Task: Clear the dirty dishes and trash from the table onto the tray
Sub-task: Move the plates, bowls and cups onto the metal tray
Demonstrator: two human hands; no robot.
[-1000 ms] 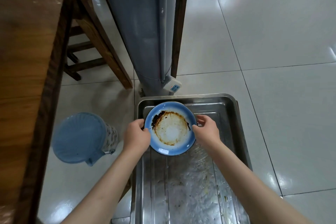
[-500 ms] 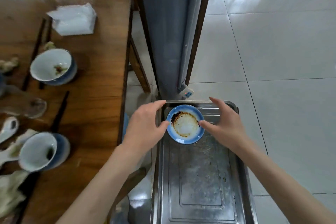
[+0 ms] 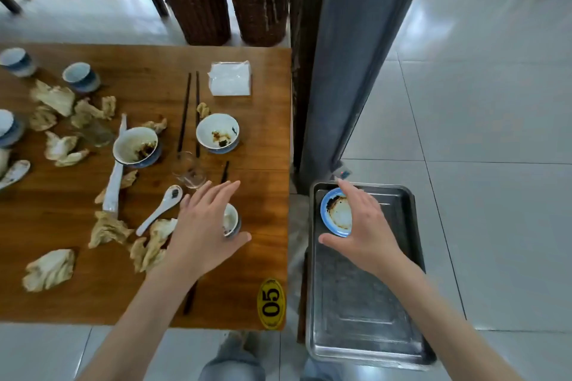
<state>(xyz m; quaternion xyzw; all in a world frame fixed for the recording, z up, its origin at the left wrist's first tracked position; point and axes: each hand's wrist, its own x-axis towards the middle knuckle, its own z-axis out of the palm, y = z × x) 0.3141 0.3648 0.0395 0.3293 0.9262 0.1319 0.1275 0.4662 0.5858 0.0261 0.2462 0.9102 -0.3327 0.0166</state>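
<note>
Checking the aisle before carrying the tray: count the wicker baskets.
2: left basket and right basket stand side by side on the floor beyond the table. More may be out of view.

Polished wood table (image 3: 93, 294) beside a scuffed stainless-steel tray (image 3: 365, 303).
Glazed ceramic saucer (image 3: 332, 216) stained brown; crumpled paper napkins (image 3: 49, 269); clear glass tumbler (image 3: 188, 168); glossy floor tiles (image 3: 495, 120); woven wicker baskets (image 3: 198, 6).

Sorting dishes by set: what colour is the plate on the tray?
Blue rim, white centre with brown stains: the plate, head view.
</note>
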